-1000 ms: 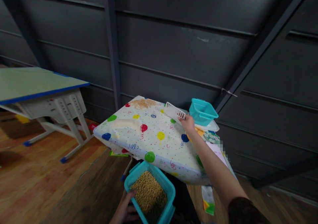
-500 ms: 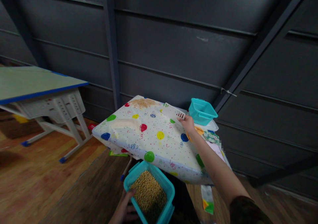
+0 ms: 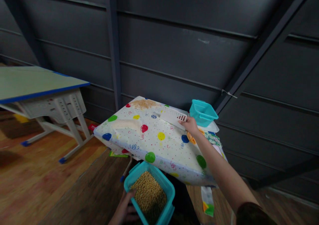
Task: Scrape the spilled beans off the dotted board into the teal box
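My right hand (image 3: 190, 125) reaches across a table covered in a white cloth with coloured dots (image 3: 149, 135) and grips a white slotted plastic scraper (image 3: 173, 115), whose edge rests on the cloth. A pile of tan grains (image 3: 143, 103) lies at the table's far corner, and a pale smear of powder (image 3: 123, 124) lies near the left edge. Below the table's front edge my left hand (image 3: 124, 210) holds a teal plastic tub (image 3: 163, 183) filled with yellowish beans (image 3: 149, 195).
A second teal tub (image 3: 202, 112) stands on a white lid at the table's far right. A grey desk with a blue edge (image 3: 37, 85) stands to the left on the wooden floor. Dark panelled wall runs behind. Paper sheets hang off the table's right side.
The scraper has tipped down and moved slightly left, from raised above the cloth to lying against it. The tub of beans stays in place under the table edge.
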Demonstrator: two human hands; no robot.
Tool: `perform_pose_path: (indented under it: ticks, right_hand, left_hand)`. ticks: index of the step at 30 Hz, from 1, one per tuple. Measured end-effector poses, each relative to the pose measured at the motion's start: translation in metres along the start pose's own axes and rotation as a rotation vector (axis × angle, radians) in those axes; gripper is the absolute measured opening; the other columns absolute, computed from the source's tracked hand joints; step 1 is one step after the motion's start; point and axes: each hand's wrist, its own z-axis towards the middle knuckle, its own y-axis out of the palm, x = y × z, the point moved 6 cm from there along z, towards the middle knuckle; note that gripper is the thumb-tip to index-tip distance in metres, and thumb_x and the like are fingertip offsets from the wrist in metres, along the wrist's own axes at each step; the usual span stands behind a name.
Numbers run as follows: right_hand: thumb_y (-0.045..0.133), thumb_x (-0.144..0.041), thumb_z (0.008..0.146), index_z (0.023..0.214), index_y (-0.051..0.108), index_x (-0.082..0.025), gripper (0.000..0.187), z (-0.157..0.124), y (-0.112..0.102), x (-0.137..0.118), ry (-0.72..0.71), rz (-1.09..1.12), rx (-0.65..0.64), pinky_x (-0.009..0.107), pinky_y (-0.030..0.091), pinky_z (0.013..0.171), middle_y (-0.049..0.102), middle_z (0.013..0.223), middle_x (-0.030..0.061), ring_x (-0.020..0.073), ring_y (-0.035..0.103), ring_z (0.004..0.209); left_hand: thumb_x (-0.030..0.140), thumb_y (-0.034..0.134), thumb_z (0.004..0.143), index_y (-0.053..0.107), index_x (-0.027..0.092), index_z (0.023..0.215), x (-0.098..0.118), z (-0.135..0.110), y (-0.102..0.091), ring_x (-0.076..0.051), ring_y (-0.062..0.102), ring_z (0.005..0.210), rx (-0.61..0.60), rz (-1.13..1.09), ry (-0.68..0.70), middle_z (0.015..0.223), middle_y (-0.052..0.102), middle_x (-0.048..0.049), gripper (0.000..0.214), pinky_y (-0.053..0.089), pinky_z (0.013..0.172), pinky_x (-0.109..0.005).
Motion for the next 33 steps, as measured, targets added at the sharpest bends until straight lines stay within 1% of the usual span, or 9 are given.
perform_pose_path:
  ticks: [4,7,10,17,21,25,27,29,33]
  right_hand:
    - [0.075,-0.027,0.073,0.084,0.082,-0.015,0.017,-0.009,-0.005,0.001,0.001,0.084,0.016,0.035,0.058,0.075,0.083,0.083,0.0062,0.0245,0.074,0.075]
    - [0.074,-0.03,0.073,0.082,0.081,-0.015,0.018,-0.016,-0.009,0.008,0.038,0.042,0.085,0.036,0.059,0.072,0.081,0.076,0.0044,0.0255,0.073,0.073]
    - [0.074,-0.031,0.073,0.08,0.08,-0.017,0.017,-0.025,-0.012,0.016,0.064,-0.003,0.154,0.038,0.06,0.073,0.079,0.072,0.0041,0.0276,0.074,0.073]
    - [0.073,-0.034,0.073,0.094,0.083,-0.016,0.03,-0.055,-0.022,0.023,0.099,0.01,0.287,0.046,0.063,0.079,0.085,0.095,0.0133,0.0353,0.08,0.085]
    - [0.075,-0.036,0.073,0.091,0.083,-0.017,0.028,-0.07,-0.022,0.024,0.135,0.037,0.269,0.044,0.064,0.072,0.085,0.091,0.0124,0.0352,0.08,0.082]
    - [0.079,-0.04,0.07,0.09,0.083,-0.017,0.031,-0.076,-0.013,0.02,0.152,0.142,0.155,0.041,0.063,0.069,0.085,0.092,0.0111,0.0326,0.079,0.08]
    - [0.081,-0.044,0.069,0.091,0.083,-0.016,0.035,-0.074,-0.008,0.016,0.134,0.231,0.096,0.041,0.064,0.073,0.085,0.095,0.0108,0.0311,0.079,0.082]
    - [0.081,-0.046,0.068,0.09,0.082,-0.017,0.037,-0.069,-0.006,0.012,0.098,0.278,0.086,0.042,0.063,0.079,0.085,0.096,0.0104,0.0303,0.078,0.085]
    - [0.08,-0.042,0.071,0.083,0.081,-0.018,0.027,-0.053,-0.002,0.004,0.035,0.196,0.062,0.041,0.061,0.08,0.085,0.094,0.0092,0.0291,0.077,0.085]
  left_hand:
    - [0.054,0.051,0.103,0.038,0.017,0.155,0.006,-0.007,0.005,-0.036,0.084,0.086,0.002,0.033,0.008,0.117,0.083,-0.022,0.066,0.066,0.082,-0.052]
    - [0.053,0.049,0.104,0.037,0.017,0.156,0.008,-0.009,0.006,-0.035,0.084,0.083,0.002,0.039,-0.008,0.113,0.084,-0.0214,0.064,0.066,0.082,-0.051]
    - [0.054,0.049,0.104,0.037,0.015,0.157,0.006,-0.007,0.006,-0.035,0.084,0.086,-0.036,0.021,-0.022,0.115,0.083,-0.0221,0.067,0.066,0.086,-0.051]
    - [0.058,0.055,0.099,0.042,0.016,0.154,-0.003,0.007,0.0,-0.037,0.084,0.091,-0.028,-0.002,-0.013,0.119,0.083,-0.0232,0.07,0.066,0.088,-0.053]
    - [0.056,0.055,0.1,0.044,0.017,0.153,-0.005,0.01,-0.002,-0.038,0.084,0.092,0.016,0.008,-0.047,0.124,0.081,-0.0241,0.067,0.066,0.087,-0.054]
    - [0.058,0.057,0.098,0.042,0.017,0.155,0.0,0.007,0.0,-0.039,0.084,0.093,-0.002,0.009,-0.008,0.123,0.081,-0.0238,0.071,0.067,0.086,-0.055]
    - [0.057,0.055,0.099,0.04,0.017,0.156,0.0,0.005,0.0,-0.039,0.084,0.091,-0.001,0.013,-0.02,0.12,0.082,-0.0235,0.071,0.066,0.087,-0.056]
    - [0.056,0.054,0.101,0.039,0.018,0.157,0.0,0.002,0.0,-0.039,0.084,0.089,-0.001,0.019,-0.031,0.118,0.083,-0.0228,0.069,0.066,0.087,-0.056]
    - [0.055,0.051,0.103,0.039,0.016,0.155,0.004,-0.004,0.004,-0.038,0.085,0.09,-0.03,0.031,-0.019,0.115,0.083,-0.0219,0.066,0.067,0.085,-0.052]
